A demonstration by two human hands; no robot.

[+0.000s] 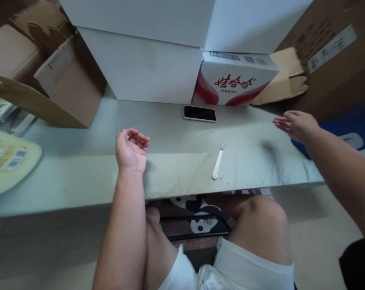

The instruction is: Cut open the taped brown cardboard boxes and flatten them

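My left hand is raised over the left-middle of the table, palm up, its fingers loosely curled and nothing in them. To the right, my right hand hovers near a blue bottle, fingers stretched out with nothing visible in them. Between the hands a white craft knife with a short metal blade lies on the table cover. Farther back lies a phone, screen up and dark. Below my right hand is a dark blurred streak; whether it is an object or a shadow I cannot tell.
White cartons stand along the back, one with red lettering. Opened brown cardboard boxes are at the left, and a large brown carton is at the right. A pale yellow bottle lies at the left edge.
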